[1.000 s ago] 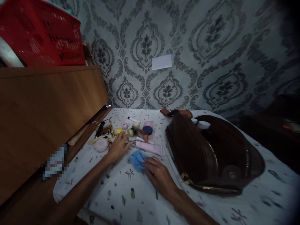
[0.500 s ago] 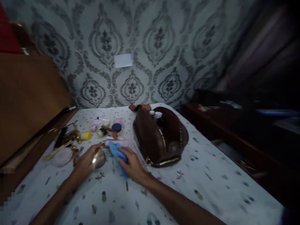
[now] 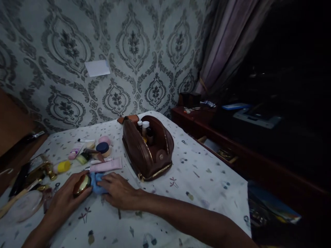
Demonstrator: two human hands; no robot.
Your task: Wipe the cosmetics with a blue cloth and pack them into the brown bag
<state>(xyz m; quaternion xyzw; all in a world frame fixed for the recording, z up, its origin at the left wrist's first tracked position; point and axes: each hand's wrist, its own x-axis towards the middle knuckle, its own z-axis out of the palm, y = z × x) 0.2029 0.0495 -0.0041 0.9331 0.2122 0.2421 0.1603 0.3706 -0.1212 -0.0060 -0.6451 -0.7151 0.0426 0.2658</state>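
Observation:
My left hand [image 3: 63,197] is wrapped round a shiny gold round container [image 3: 83,185], low over the table. Beside it, my right hand [image 3: 120,191] grips a crumpled blue cloth [image 3: 97,183], which meets the container's right side. Just beyond the cloth lies a pink tube [image 3: 107,165]. Further back are a dark-blue-lidded jar [image 3: 102,148], a brush [image 3: 94,153] and a pink-and-white small tube [image 3: 76,151]. A yellow-capped bottle [image 3: 63,166] lies to the left. The brown zip bag [image 3: 136,150] stands unzipped on the right, with white-capped bottles [image 3: 145,124] inside.
A patterned white cloth covers the table [image 3: 160,220]. At the left edge lie a pale round case [image 3: 26,206] and several small items. To the right stands a dark red desk [image 3: 196,124] with a pulled-out drawer [image 3: 219,151]. Patterned wallpaper [image 3: 134,65] is behind.
The view has swung to the right, so the table's things sit further left. My right hand has brought the blue cloth against the gold container, which has tilted in my left hand.

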